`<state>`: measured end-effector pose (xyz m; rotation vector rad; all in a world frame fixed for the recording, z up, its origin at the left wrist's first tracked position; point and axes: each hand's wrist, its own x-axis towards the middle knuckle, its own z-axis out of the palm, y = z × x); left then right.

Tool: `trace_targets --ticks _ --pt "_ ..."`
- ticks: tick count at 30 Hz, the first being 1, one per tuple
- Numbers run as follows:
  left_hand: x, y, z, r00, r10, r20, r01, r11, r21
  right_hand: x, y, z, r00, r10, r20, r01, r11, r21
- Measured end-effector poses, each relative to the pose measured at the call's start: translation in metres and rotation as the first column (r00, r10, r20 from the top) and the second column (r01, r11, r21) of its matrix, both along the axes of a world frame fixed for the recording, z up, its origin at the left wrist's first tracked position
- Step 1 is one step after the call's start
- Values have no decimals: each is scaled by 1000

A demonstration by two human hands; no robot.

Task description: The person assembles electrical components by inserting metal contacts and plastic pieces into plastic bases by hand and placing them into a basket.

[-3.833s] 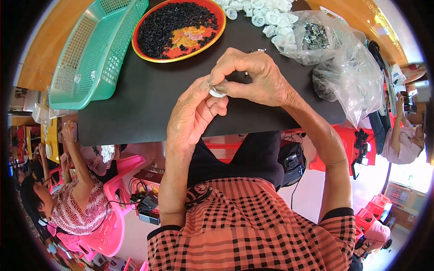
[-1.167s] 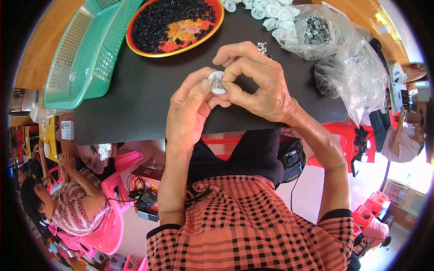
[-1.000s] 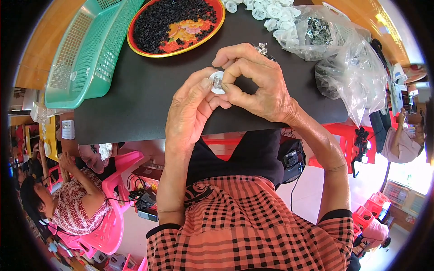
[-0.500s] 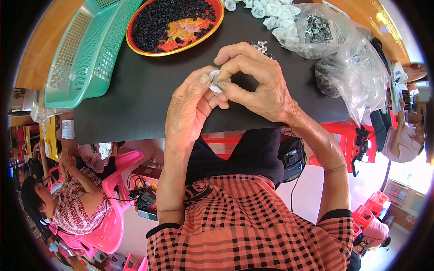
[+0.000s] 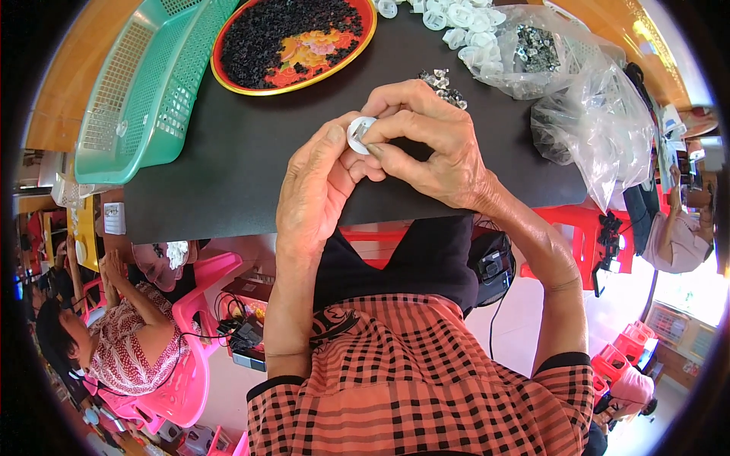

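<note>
Above the dark table, my left hand (image 5: 313,178) holds a small white round plastic piece (image 5: 355,135) at its edge between thumb and fingers. A narrow slot with something greyish in it shows in the middle of the piece. My right hand (image 5: 433,144) is closed in a pinch, thumb and index fingertips against the right side of the piece. Whatever lies between those fingertips is too small or hidden to name. Just beyond the right hand is a little pile of shiny metal parts (image 5: 443,87), lying directly on the table (image 5: 228,171).
A red patterned tray (image 5: 366,50) of small black parts (image 5: 266,38) sits at the back, beside a green plastic basket (image 5: 141,144). More white round pieces (image 5: 460,19) and clear bags (image 5: 601,125), one with metal parts, lie back right. Another person (image 5: 137,334) sits at left.
My right fingertips have shifted slightly off the middle of the white piece toward its right side, baring its slot. The pile of metal parts is less covered by my right hand.
</note>
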<state>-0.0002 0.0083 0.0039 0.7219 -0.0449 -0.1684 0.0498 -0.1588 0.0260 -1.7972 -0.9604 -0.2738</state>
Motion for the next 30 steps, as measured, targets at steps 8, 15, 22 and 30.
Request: trace_targets --ticks 8,15,22,30 --pt "0 4 -2 998 -55 21 55 998 27 12 -3 12 993 52 107 -44 996 -76" --pt "-2 0 2 999 -31 -8 32 992 124 13 -1 9 986 24 168 -8 996 -94" --pt "-1 2 -4 1000 -17 -2 17 997 76 16 -1 12 984 28 176 -8 994 -112" --pt "-1 2 0 998 -64 -2 64 993 103 23 -5 14 992 103 68 -92 985 -144"
